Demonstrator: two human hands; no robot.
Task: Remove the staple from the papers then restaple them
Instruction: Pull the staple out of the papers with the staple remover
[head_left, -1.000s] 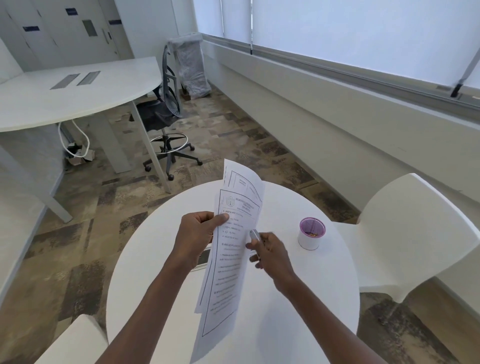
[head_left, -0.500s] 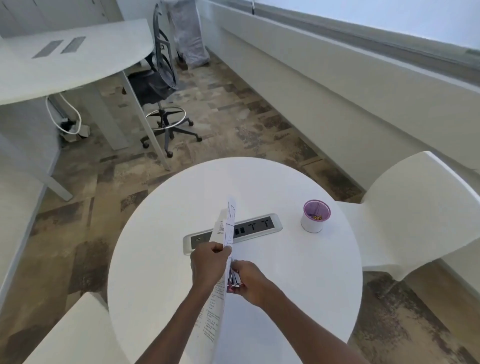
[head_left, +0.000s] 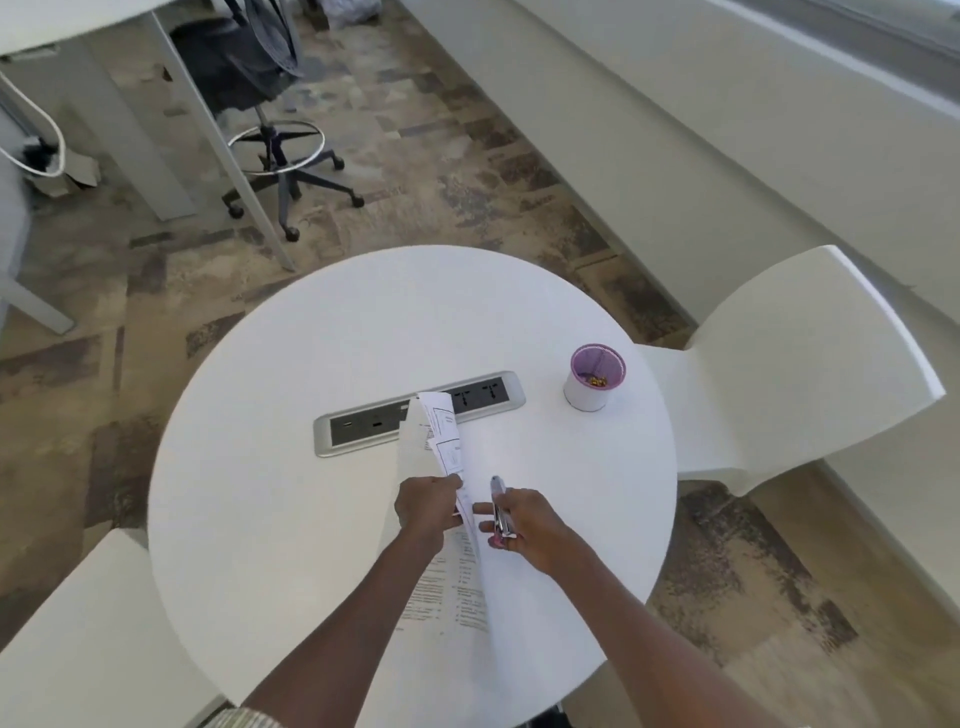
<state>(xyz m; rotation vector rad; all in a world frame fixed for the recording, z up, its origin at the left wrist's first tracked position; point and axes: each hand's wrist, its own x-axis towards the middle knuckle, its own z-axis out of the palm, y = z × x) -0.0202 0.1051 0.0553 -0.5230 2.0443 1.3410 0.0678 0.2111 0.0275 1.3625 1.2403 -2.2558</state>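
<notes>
Head view: I see my left hand (head_left: 427, 503) pinching the papers (head_left: 451, 467) along their edge, fingers curled round them, with the sheets held on edge above the round white surface (head_left: 322, 519) and their top curling over the grey socket strip (head_left: 363, 426). My right hand (head_left: 524, 525) sits just beside them, fingers wrapped round a slim silver stapler (head_left: 500, 505) with a pink end, its tip pointing away from me. Whether the tool touches the papers I cannot tell. A purple-rimmed cup (head_left: 596, 378) stands well apart to the right, near a white chair (head_left: 810, 364).
</notes>
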